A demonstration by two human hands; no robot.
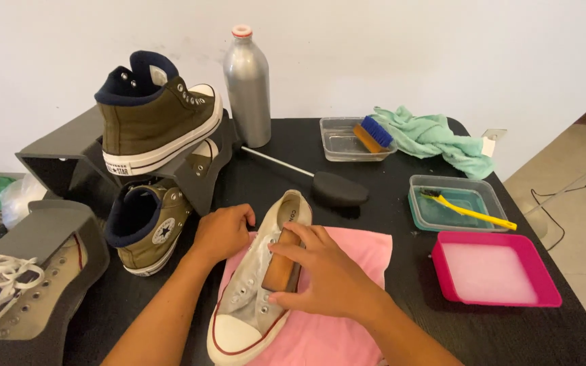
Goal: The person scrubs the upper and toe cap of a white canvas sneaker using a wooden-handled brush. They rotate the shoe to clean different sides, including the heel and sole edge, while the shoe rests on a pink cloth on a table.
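Now | right hand fingers grip brush | left hand clasps sneaker heel

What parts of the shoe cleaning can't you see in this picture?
- Head view: the right hand covers most of the wooden brush, so its bristles are hidden.
- The left hand hides part of the white sneaker near its heel.
- The sneaker's toe and the pink cloth are cut off by the bottom edge.
- Whatever is inside the silver bottle is hidden by its metal wall.
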